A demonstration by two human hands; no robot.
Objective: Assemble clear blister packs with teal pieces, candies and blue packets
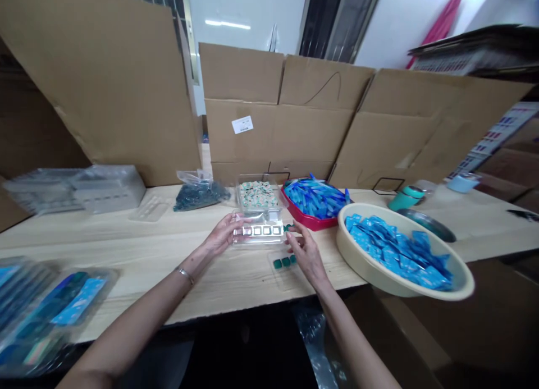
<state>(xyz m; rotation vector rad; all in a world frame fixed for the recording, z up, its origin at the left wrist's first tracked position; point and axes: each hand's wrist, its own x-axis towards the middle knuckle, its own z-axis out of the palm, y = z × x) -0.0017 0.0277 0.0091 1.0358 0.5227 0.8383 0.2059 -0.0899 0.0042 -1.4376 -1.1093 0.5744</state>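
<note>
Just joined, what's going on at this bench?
A person is working with bare hands at a pale wooden bench. Their left hand is at the edge of a clear plastic tray with square cells. Their right hand is by the tray's other edge, near small teal pieces in a clear plastic blister. Behind sit a red tray of blue packets and a round beige basin of blue packets.
</note>
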